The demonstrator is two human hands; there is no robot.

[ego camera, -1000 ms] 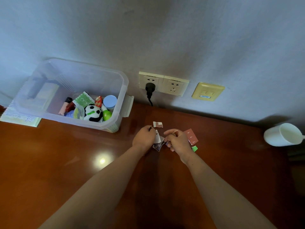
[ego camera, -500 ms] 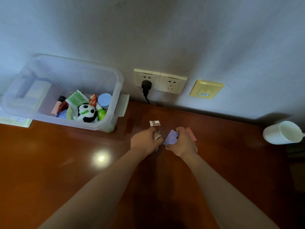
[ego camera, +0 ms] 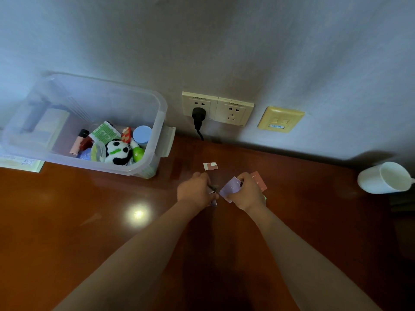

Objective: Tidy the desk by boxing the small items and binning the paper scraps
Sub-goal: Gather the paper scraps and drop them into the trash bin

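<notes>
Both hands meet over the brown desk near the wall. My right hand point(ego camera: 248, 193) pinches a lilac paper scrap point(ego camera: 230, 188) by its right edge. My left hand point(ego camera: 195, 190) is closed around small paper scraps point(ego camera: 213, 202) that poke out below its fingers. A white-and-pink scrap point(ego camera: 210, 166) lies flat on the desk just beyond the hands. A reddish scrap point(ego camera: 259, 180) lies right behind my right hand, partly hidden by it. The clear plastic box point(ego camera: 161, 122) stands at the back left with a panda toy point(ego camera: 119, 151), a blue-lidded jar and other small items inside.
A white mug point(ego camera: 385, 178) lies on its side at the desk's right edge. Wall sockets point(ego camera: 216, 108) with a black plug and cord sit above the desk's back edge. A printed pad point(ego camera: 21, 162) lies left of the box.
The lilac scrap has come up into my right hand, and my left hand has closed tighter on its scraps. Both hands shifted slightly. The view drifted a little to the right.
</notes>
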